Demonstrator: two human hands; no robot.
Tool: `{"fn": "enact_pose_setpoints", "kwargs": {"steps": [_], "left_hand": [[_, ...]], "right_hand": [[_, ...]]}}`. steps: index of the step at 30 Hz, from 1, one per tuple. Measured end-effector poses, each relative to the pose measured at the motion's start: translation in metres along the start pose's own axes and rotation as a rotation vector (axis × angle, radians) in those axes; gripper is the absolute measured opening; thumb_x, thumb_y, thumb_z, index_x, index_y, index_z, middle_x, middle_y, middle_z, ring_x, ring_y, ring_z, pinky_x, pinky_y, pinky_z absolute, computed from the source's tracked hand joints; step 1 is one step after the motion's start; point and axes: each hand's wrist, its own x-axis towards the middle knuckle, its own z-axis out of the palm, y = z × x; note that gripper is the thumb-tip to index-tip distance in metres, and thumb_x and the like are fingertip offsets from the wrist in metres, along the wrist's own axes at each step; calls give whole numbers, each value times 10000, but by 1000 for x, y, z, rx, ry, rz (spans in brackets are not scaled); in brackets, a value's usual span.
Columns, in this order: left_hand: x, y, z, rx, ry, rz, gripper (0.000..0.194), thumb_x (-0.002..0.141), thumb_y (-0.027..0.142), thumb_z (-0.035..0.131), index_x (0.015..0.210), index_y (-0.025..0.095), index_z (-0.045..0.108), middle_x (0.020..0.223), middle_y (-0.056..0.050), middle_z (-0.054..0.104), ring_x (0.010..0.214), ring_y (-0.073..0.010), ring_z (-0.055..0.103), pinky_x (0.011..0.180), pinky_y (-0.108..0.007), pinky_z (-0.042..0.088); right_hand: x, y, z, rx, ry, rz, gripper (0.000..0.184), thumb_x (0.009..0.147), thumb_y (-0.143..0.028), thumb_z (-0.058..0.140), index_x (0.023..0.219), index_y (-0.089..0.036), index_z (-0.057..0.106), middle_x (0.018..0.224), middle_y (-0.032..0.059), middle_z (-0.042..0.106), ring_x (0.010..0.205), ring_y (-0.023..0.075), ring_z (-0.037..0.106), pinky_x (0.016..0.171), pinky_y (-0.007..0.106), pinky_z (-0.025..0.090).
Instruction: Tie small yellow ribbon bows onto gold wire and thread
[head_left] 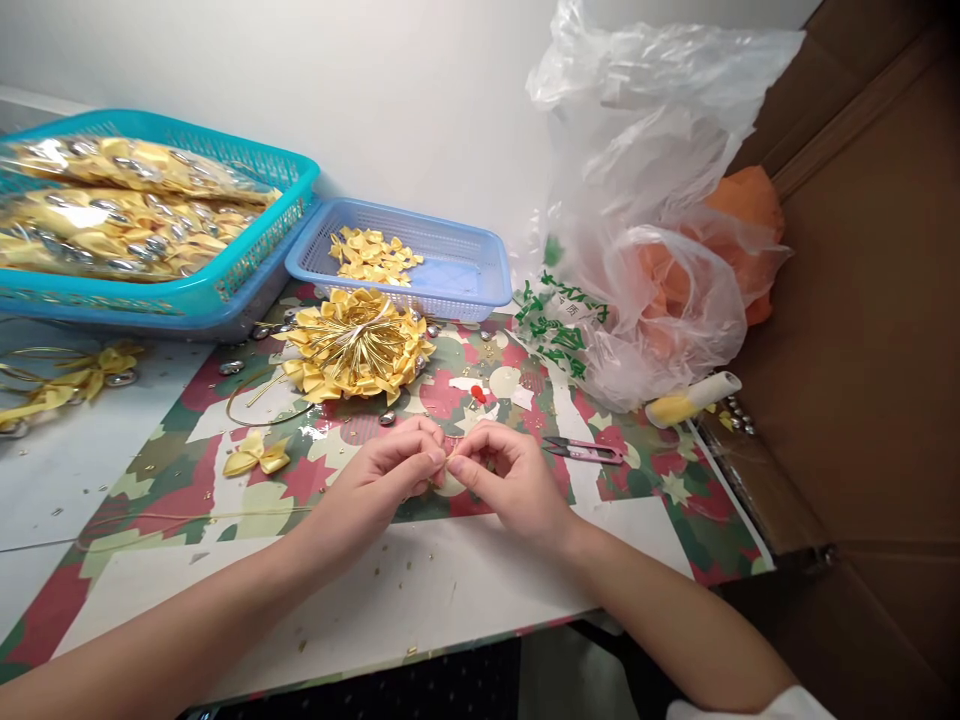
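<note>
My left hand [382,478] and my right hand [519,482] meet over the table, thumbs and forefingers pinched together. Whatever is between the fingertips is too small and too covered to make out. Left of my left hand lies a yellow ribbon bow [256,455]. Behind it sits a round bundle of yellow satin bows [358,345], its gold cords gathered in the middle. One silver bead [387,418] rests just beyond my left fingers. Pink-handled thread snips [583,450] lie to the right of my right hand.
A blue basket [480,290] holds loose yellow bows. At the left, a teal basket [277,270] carries bagged bows with silver beads. Crumpled plastic bags [660,200] and a pale tube [694,400] stand at the right, against cardboard [862,300]. Tiny gold bits are scattered on the patterned table [637,550].
</note>
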Motion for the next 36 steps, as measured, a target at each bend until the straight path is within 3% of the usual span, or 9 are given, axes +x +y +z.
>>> {"fn": "enact_pose_setpoints", "kwargs": {"steps": [2,5,8,15,27,31,36], "left_hand": [[-1,2,-1,22,-4,5,317,911,356,537,644,185,543,761,7,454,636,-127,383,551,-244,310],[-4,6,-5,27,-25,-43,189,931,402,509,875,235,578,646,47,429,548,-118,322,495,-233,259],[-6,9,-8,97,-59,-67,221,920,451,520,1003,248,551,571,76,361,512,-119,284,471,-228,218],[-4,14,-10,257,-74,-35,301,883,465,558,740,199,569,613,42,390,525,-112,319,456,-216,240],[-6,12,-15,271,-23,-7,293,880,448,582,713,208,565,559,61,328,448,-89,286,388,-202,211],[-6,11,-17,293,28,5,271,875,429,585,709,216,572,527,58,381,424,-91,354,379,-198,250],[-5,7,-19,270,47,13,279,885,434,581,709,217,562,521,63,380,416,-86,318,367,-193,253]], "right_hand": [[0,-2,-3,-9,-23,-30,174,799,-338,678,711,-198,625,736,0,590,666,129,526,632,285,442],[0,-5,-9,-25,-34,-39,160,816,-316,663,720,-197,619,764,4,595,675,128,523,618,277,430],[1,-8,-18,-58,-43,-9,152,825,-310,660,733,-194,626,784,10,601,676,129,515,612,278,420],[2,-17,-27,-159,-88,-22,113,801,-257,659,721,-195,609,764,7,588,698,136,517,615,274,424],[-1,-17,-25,-346,-171,-150,117,817,-175,591,710,-206,554,789,20,589,753,147,537,525,228,393],[0,-19,-26,-278,-200,-82,107,818,-192,590,719,-198,549,821,19,589,703,126,519,530,229,388],[1,-16,-29,-153,-250,54,120,815,-236,613,738,-195,531,831,2,553,642,103,474,557,241,380]]}}
